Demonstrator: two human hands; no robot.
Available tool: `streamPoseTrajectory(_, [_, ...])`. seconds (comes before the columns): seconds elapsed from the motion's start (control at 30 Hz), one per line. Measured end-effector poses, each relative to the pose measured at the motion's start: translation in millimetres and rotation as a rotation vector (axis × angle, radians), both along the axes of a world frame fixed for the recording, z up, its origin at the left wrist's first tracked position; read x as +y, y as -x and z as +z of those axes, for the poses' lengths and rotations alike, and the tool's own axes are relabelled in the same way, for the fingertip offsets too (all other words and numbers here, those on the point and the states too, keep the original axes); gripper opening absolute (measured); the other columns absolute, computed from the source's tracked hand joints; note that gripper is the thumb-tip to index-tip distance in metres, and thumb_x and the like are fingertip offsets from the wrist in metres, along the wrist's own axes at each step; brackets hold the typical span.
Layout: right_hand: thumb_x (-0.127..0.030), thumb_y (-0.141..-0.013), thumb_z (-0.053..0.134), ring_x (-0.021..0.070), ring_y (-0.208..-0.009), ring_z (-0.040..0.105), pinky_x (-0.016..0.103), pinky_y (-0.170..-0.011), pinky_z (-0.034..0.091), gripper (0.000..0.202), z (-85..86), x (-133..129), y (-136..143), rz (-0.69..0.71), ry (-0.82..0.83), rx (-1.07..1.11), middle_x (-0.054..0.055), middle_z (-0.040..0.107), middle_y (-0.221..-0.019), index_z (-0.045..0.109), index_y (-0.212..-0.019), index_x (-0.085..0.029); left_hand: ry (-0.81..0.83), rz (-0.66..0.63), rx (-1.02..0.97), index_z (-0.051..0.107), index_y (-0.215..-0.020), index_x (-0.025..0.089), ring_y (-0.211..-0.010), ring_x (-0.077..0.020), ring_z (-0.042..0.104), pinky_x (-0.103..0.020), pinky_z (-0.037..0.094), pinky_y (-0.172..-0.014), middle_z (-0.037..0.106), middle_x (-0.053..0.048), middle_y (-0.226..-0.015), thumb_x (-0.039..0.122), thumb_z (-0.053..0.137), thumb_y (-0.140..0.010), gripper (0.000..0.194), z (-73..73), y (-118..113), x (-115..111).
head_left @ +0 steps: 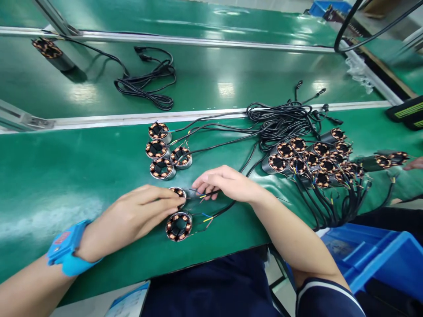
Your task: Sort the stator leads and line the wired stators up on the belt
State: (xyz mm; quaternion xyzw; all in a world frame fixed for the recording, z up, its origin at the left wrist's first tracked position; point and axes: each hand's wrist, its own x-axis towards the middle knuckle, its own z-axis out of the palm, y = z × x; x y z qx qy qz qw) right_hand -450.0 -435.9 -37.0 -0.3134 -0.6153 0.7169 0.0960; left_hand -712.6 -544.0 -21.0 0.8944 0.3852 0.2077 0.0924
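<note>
My left hand (139, 213), with a blue strap on its wrist, grips a motor stator (179, 192) by its rim; the fingers cover part of it. Curled around the black cable (213, 192) of that stator is my right hand (226, 182), close to its thin coloured wires (201, 195). Another stator (179, 226) with copper windings stands just in front, its yellow and blue wires (207, 219) running to a second cable. Beyond my hands stands a small group of wired stators (161, 168).
Many stators (310, 159) crowd the right of the green bench, beside a heap of tangled black cables (284, 119). A lone stator (54, 55) with a coiled cable (145, 83) sits beyond the metal rail (198, 115). A blue bin (373, 251) and another person's hand (414, 164) are at right.
</note>
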Motion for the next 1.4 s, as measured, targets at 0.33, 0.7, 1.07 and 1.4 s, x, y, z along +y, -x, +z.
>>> streamPoseTrajectory(0.33, [-0.034,-0.108,0.053,0.0179,-0.1,0.068,0.028,-0.092,0.046,0.024,11.9,37,28,-0.246,-0.886,0.004,0.003,0.076,-0.105,0.071,-0.103,-0.018,-0.125,0.364,0.147,0.062,-0.118,0.019,-0.087,-0.0272,0.072,-0.042,0.057,-0.077,0.073,-0.01,-0.103,0.043,0.053,-0.107,0.028,-11.7,1,42])
streamPoseTrajectory(0.7, [-0.029,-0.11,0.05,0.0215,-0.105,0.061,0.038,-0.101,0.044,0.024,-7.6,35,42,-0.054,-1.111,0.102,0.011,0.071,-0.109,0.069,-0.103,-0.017,-0.033,0.247,-0.028,0.066,-0.112,0.02,-0.097,-0.0172,0.071,-0.029,0.054,-0.088,0.075,-0.002,-0.105,0.038,0.061,-0.105,0.02,-17.2,23,40])
streamPoseTrajectory(1.07, [-0.037,-0.1,0.055,0.0103,-0.059,0.048,0.024,-0.061,0.037,0.029,5.0,27,40,0.132,-0.205,-0.023,-0.004,0.059,-0.066,0.066,-0.081,-0.019,0.05,-0.059,-0.077,0.075,-0.116,0.029,-0.098,-0.0135,0.07,-0.024,0.053,-0.088,0.075,-0.002,-0.109,0.016,0.055,-0.104,0.027,-13.9,27,48])
streamPoseTrajectory(1.4, [-0.047,-0.086,0.067,0.0109,-0.063,0.057,0.019,-0.047,0.025,0.03,-5.2,24,47,-0.172,0.314,0.02,0.002,0.064,-0.074,0.06,-0.084,-0.017,0.103,-0.05,0.005,0.075,-0.122,0.03,-0.09,-0.0142,0.069,-0.023,0.055,-0.08,0.071,-0.004,-0.105,0.022,0.046,-0.109,0.032,-4.8,26,43])
